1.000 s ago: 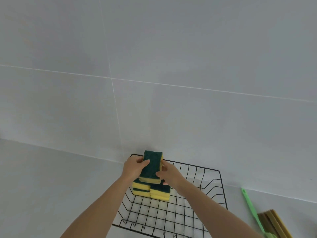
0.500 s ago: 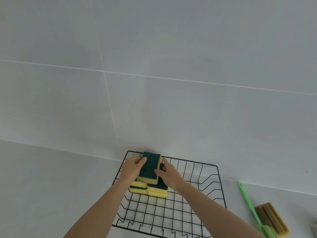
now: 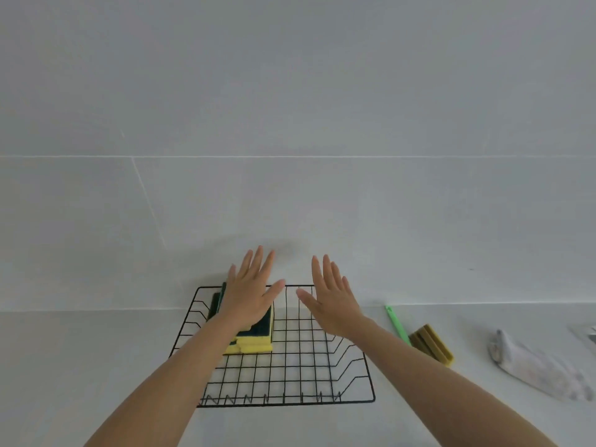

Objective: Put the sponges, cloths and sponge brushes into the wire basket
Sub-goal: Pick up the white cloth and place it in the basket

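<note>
A black wire basket [image 3: 351, 372] sits on the grey counter against the wall. In its back left corner stands a stack of yellow-and-green sponges [image 3: 254, 341], partly hidden by my left hand [image 3: 250, 293], which hovers over it with fingers spread and holds nothing. My right hand [image 3: 332, 300] is open too, raised above the basket's back right part. Right of the basket lies a sponge brush with a green handle [image 3: 396, 324] and an olive-yellow head [image 3: 430, 345]. Farther right lies a crumpled white cloth [image 3: 541, 367].
The tiled wall [image 3: 290, 188] rises directly behind the basket. Bare grey counter [image 3: 80, 366] stretches to the left of the basket. A small pale object [image 3: 591, 333] is cut off at the right edge.
Both hands have let go of the top sponge and lifted away with fingers spread. The sponge now rests on the stack. The view has shifted, bringing the cloth into sight at the right.
</note>
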Demonstrator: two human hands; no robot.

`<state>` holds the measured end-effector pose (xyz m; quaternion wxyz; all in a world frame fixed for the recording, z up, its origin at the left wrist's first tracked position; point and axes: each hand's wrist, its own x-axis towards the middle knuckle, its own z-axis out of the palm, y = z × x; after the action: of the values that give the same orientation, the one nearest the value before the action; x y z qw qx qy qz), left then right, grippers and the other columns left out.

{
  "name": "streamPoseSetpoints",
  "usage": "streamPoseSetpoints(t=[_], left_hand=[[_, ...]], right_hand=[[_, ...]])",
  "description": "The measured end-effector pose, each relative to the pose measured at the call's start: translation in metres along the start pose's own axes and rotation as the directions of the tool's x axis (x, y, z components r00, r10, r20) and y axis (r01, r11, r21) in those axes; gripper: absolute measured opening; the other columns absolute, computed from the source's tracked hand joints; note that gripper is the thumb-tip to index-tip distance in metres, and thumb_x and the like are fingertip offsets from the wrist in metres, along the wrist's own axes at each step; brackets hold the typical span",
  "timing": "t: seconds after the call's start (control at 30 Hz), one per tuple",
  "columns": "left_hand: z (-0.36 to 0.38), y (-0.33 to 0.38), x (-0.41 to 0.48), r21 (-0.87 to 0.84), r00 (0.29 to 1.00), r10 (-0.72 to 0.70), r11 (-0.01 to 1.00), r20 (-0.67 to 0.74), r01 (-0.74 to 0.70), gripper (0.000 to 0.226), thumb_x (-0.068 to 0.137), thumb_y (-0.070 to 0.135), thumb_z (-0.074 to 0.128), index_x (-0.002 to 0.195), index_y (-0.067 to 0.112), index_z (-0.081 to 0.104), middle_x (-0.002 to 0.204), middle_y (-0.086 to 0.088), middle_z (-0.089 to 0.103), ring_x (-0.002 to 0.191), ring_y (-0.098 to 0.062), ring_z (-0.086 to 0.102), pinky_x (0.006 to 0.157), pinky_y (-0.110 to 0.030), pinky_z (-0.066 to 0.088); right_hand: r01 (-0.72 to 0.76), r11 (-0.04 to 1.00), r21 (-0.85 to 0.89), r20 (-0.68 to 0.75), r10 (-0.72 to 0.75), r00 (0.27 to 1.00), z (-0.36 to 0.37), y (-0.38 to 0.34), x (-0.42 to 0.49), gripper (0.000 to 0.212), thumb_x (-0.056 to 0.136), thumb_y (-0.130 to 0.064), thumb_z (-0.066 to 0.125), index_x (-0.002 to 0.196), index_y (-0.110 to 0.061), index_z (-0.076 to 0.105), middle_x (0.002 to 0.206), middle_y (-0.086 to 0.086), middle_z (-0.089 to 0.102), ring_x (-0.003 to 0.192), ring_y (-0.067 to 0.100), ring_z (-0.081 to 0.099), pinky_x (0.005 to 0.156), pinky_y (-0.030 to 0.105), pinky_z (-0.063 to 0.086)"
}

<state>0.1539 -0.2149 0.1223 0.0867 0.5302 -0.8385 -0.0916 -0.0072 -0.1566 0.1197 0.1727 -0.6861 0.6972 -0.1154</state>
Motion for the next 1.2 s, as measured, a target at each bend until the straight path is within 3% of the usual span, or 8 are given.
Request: streamPoseSetpoints(t=[0.2, 0.43, 0.57, 0.67, 0.87, 1.2], left_hand=[[0.017, 0.071, -0.009, -0.01, 0.983, 0.169, 0.986, 0.067, -0.169, 0.063, 0.096, 0.049, 0.019, 0.144, 0.025, -0.014, 0.155, 0.0, -0.018, 0.142, -0.016, -0.019, 0.116, -0.041, -0.01], [0.063, 0.15, -0.024, -0.089, 0.914, 0.354, 0.935, 0.198, -0.343, 0.062, 0.097, 0.044, 0.023, 0.145, 0.023, -0.01, 0.156, -0.002, -0.015, 0.143, -0.018, -0.017, 0.117, -0.041, -0.008], [0.088, 0.202, -0.032, -0.147, 0.86, 0.442, 0.897, 0.254, -0.418, 0.062, 0.096, 0.045, 0.024, 0.145, 0.023, -0.007, 0.156, -0.002, -0.014, 0.144, -0.018, -0.016, 0.117, -0.04, -0.008], [0.104, 0.242, -0.04, -0.176, 0.825, 0.489, 0.872, 0.283, -0.457, 0.062, 0.096, 0.045, 0.026, 0.146, 0.022, -0.004, 0.157, -0.003, -0.012, 0.144, -0.018, -0.014, 0.117, -0.04, -0.006], [0.13, 0.305, -0.041, -0.184, 0.82, 0.468, 0.883, 0.328, -0.431, 0.063, 0.097, 0.043, 0.026, 0.146, 0.019, -0.005, 0.157, -0.005, -0.011, 0.145, -0.021, -0.011, 0.117, -0.038, -0.004], [0.169, 0.379, -0.001, -0.216, 0.836, 0.36, 0.931, 0.413, -0.294, 0.063, 0.097, 0.045, 0.023, 0.145, 0.021, -0.007, 0.157, -0.007, -0.01, 0.145, -0.023, -0.005, 0.118, -0.041, 0.005]], right_hand=[[-0.156, 0.984, -0.084, -0.038, 0.153, 0.987, -0.016, 0.063, -0.063, 0.072, 0.095, -0.052, 0.016, 0.141, -0.018, -0.027, 0.153, 0.008, -0.029, 0.143, 0.027, -0.023, 0.118, 0.042, -0.008], [-0.389, 0.92, -0.049, -0.059, 0.387, 0.92, -0.025, 0.136, -0.14, 0.072, 0.095, -0.051, 0.017, 0.143, -0.016, -0.023, 0.154, 0.008, -0.027, 0.144, 0.027, -0.021, 0.117, 0.043, -0.006], [-0.495, 0.868, -0.04, -0.059, 0.493, 0.868, -0.032, 0.172, -0.183, 0.086, 0.078, -0.068, 0.0, 0.143, -0.017, -0.024, 0.154, 0.007, -0.028, 0.143, 0.025, -0.022, 0.117, 0.042, -0.008], [-0.54, 0.842, -0.012, -0.079, 0.537, 0.84, -0.037, 0.205, -0.21, 0.073, 0.094, -0.054, 0.017, 0.143, -0.017, -0.023, 0.154, 0.006, -0.027, 0.143, 0.025, -0.022, 0.117, 0.042, -0.009], [-0.585, 0.811, -0.01, -0.054, 0.584, 0.81, -0.05, 0.272, -0.245, 0.072, 0.095, -0.052, 0.017, 0.143, -0.019, -0.025, 0.153, 0.007, -0.03, 0.143, 0.026, -0.023, 0.117, 0.042, -0.009], [-0.555, 0.832, 0.016, 0.014, 0.555, 0.832, -0.068, 0.365, -0.238, 0.072, 0.095, -0.052, 0.017, 0.142, -0.019, -0.026, 0.154, 0.007, -0.029, 0.144, 0.026, -0.02, 0.118, 0.043, -0.005]])
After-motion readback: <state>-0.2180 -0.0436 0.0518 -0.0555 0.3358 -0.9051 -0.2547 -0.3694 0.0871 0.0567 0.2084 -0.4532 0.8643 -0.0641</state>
